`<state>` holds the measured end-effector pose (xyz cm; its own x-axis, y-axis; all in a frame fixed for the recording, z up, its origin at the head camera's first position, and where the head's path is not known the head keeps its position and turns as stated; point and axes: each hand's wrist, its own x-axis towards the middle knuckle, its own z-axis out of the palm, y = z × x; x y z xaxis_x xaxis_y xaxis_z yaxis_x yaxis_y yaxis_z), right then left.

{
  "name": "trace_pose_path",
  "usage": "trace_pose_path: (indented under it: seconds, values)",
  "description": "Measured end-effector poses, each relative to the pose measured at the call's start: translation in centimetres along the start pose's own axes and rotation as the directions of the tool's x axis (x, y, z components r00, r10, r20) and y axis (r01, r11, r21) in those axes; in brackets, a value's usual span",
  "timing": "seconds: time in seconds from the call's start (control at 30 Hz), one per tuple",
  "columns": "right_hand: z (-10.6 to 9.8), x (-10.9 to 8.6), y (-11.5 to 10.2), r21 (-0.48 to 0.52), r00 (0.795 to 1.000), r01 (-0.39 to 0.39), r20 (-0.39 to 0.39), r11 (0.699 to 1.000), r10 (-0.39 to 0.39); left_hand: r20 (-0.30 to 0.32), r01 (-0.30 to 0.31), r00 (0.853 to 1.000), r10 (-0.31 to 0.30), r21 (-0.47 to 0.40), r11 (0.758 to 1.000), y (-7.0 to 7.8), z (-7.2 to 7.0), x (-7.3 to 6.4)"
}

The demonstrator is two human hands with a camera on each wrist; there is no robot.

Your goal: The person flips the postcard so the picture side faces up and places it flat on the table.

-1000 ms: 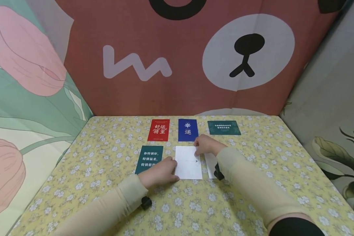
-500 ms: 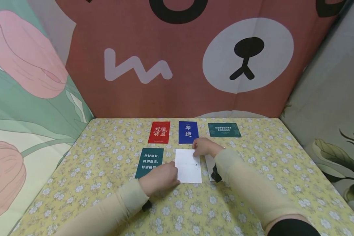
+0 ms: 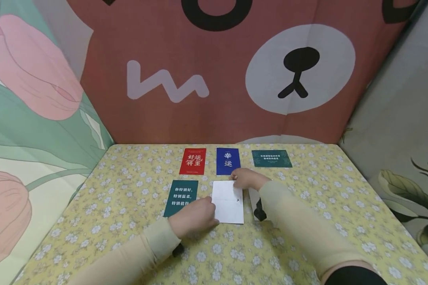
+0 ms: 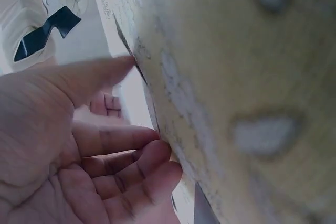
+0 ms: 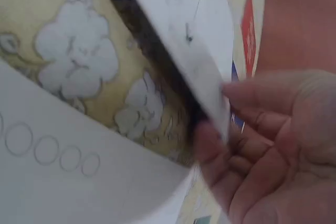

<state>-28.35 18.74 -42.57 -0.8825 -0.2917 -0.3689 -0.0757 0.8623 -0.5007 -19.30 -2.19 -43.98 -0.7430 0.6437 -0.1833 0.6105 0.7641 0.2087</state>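
Observation:
A white postcard, blank side up with a small dark mark, lies between both hands. My left hand holds its left edge, thumb by the near corner and bent fingers farther up. The left wrist view shows the left fingertips at the card's thin edge. My right hand pinches the far right corner. In the right wrist view that edge of the postcard is raised, with dark shadow beneath. A second white postcard, printed with a row of circles, lies to the right, partly under my right forearm.
At the back lie a red card, a blue card and a green card. Another green card is partly covered by my left hand. The floral-clothed table meets a red-brown printed backdrop.
The view tips slightly upward. My left fingers have drawn closer together along the postcard's left edge. My right hand stays at the far corner, its fingertips slightly more to the left.

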Motion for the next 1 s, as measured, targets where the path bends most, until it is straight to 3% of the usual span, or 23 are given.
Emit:
trace_pose_path:
  seconds: [0.1, 0.2, 0.3, 0.43, 0.63, 0.73, 0.83, 1.0]
  values:
    - [-0.2, 0.0, 0.7, 0.165, 0.999, -0.006, -0.035, 0.986, 0.012, 0.020, 0.038, 0.999, -0.037, -0.043, 0.998, 0.1, 0.1, 0.0]
    - [-0.4, 0.1, 1.2, 0.340, 0.999, -0.017, -0.043, 0.940, 0.034, 0.014, 0.053, 0.999, -0.052, -0.080, 0.995, 0.1, 0.0, -0.3]
    - [-0.5, 0.2, 1.5, 0.449, 0.998, -0.027, -0.038, 0.893, 0.049, -0.026, 0.044, 0.999, -0.047, -0.108, 0.993, 0.1, -0.1, -0.6]
    - [-0.6, 0.2, 1.7, 0.513, 0.998, -0.036, -0.030, 0.857, 0.060, -0.077, 0.025, 0.996, -0.033, -0.095, 0.995, 0.2, -0.4, -1.0]
    - [-0.4, 0.4, 2.0, 0.546, 0.998, -0.025, -0.038, 0.838, 0.054, -0.139, -0.013, 0.990, 0.001, -0.083, 0.996, 0.2, -0.9, -1.6]
    - [-0.3, 0.4, 2.3, 0.554, 0.999, -0.006, -0.041, 0.833, 0.035, -0.223, -0.057, 0.974, 0.042, -0.060, 0.997, 0.0, -1.5, -1.9]
    - [-0.3, 0.3, 2.5, 0.567, 0.999, 0.007, -0.040, 0.824, 0.020, -0.322, -0.094, 0.944, 0.073, -0.049, 0.994, -0.2, -2.3, -2.0]
    - [-0.1, 0.1, 2.2, 0.603, 1.000, 0.013, -0.025, 0.798, 0.003, -0.443, -0.097, 0.895, 0.040, -0.106, 0.990, -1.2, -3.5, -2.2]
